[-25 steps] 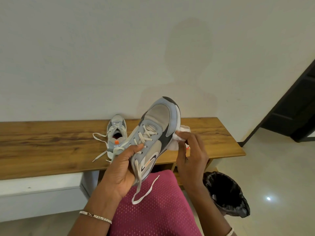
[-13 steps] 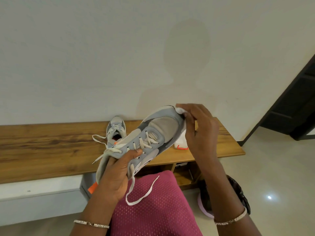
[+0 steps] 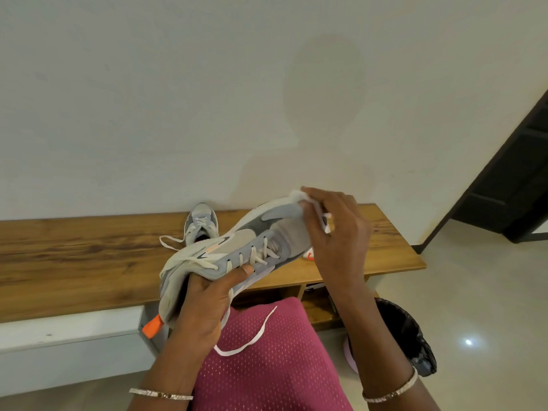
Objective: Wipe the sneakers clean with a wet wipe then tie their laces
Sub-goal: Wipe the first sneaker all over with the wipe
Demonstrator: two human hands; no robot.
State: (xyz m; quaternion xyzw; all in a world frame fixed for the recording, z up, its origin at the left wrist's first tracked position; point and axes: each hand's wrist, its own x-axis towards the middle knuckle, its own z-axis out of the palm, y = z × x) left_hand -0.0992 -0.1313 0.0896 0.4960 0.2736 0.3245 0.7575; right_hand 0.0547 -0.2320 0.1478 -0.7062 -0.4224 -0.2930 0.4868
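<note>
Right hand [image 3: 335, 232]: wet wipe [image 3: 299, 194] pinched against toe of held sneaker [image 3: 237, 250]. Left hand [image 3: 204, 301]: gripped round heel opening. Second sneaker [image 3: 201, 225]: stood on bench [image 3: 74, 262]. Risk: dangling lace [image 3: 249, 339] could be snagged, loosening the grip.

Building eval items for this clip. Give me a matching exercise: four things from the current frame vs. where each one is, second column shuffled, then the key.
Things
1. held sneaker
2. second sneaker
3. wipe
4. bin

Places
A. on the floor, lined with a black bag
B. pressed on the toe by the right hand
C. gripped at the heel end by the left hand
D. resting on the wooden bench, laces loose

Pairs: 1-C, 2-D, 3-B, 4-A
</note>
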